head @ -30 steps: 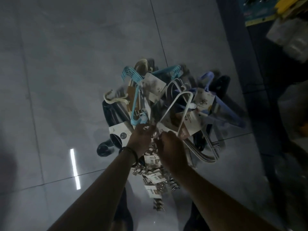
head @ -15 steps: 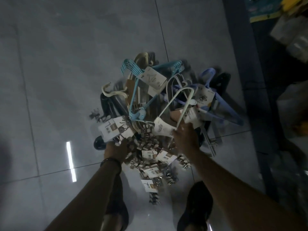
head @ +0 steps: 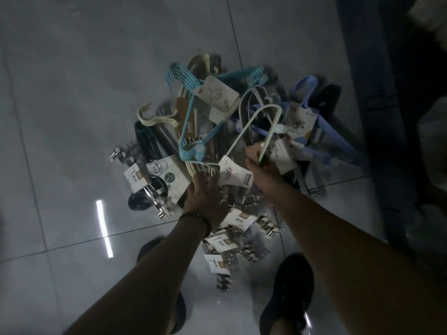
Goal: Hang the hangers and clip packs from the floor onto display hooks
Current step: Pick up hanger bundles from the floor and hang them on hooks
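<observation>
**Pile is on the floor, nothing hung yet**

My right hand (head: pixel 262 165) is closed around the lower end of the white hanger bundle (head: pixel 250 126). Its loop stands up from the heap, and its paper label hangs just beside my wrist. My left hand (head: pixel 203 192) reaches into the pile beside it, fingers forward under the beige hangers (head: pixel 157 120) and a card. I cannot tell whether it holds something or only touches.

As far as I can judge, the task is at its beginning. All the goods lie together on the grey floor tiles (head: pixel 72 93): the teal hanger pack (head: pixel 217 97) on top in the middle, the blue hangers (head: pixel 333 141) at the right, and the clip packs (head: pixel 232 238) spread near my feet, with one more clip pack (head: pixel 145 180) at the left. No display hooks are in view, so every piece is left to hang.

The hangers cross each other, so I think the white bundle may catch on the teal pack or the blue hangers when it is lifted. My shoes (head: pixel 287 286) stand close to the clip packs. A dark shelf unit (head: pixel 399 117) stands at the right.
</observation>
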Action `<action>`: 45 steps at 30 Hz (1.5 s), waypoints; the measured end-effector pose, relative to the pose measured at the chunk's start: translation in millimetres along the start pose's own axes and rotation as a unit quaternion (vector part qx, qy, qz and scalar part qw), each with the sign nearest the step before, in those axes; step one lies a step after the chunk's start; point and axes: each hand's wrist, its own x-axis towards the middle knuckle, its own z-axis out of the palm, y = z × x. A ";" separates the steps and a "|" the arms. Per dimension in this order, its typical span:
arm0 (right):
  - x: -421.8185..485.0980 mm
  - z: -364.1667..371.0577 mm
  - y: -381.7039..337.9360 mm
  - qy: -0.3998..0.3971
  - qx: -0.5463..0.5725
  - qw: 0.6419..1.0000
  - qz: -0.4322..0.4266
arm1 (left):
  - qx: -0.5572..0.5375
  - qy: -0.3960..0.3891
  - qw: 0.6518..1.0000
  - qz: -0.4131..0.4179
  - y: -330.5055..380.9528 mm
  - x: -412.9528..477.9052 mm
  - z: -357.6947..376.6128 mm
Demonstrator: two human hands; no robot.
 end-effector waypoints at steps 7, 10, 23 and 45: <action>-13.9 -5.7 -7.2 0.022 -0.095 0.995 -0.020 | 0.050 0.023 0.998 -0.010 -15.6 -20.6 3.7; -32.3 -16.6 -17.7 0.085 -0.171 0.974 -0.119 | 0.024 0.008 0.998 -0.058 -24.8 -32.2 1.9; -79.6 -84.4 -122.7 0.172 -0.261 0.902 -0.298 | 0.040 -0.123 0.987 -0.093 -15.2 -2.3 -14.7; -119.7 -135.3 -32.3 0.047 -0.356 0.907 -0.218 | -0.588 -0.084 0.781 -0.191 69.9 21.3 -128.7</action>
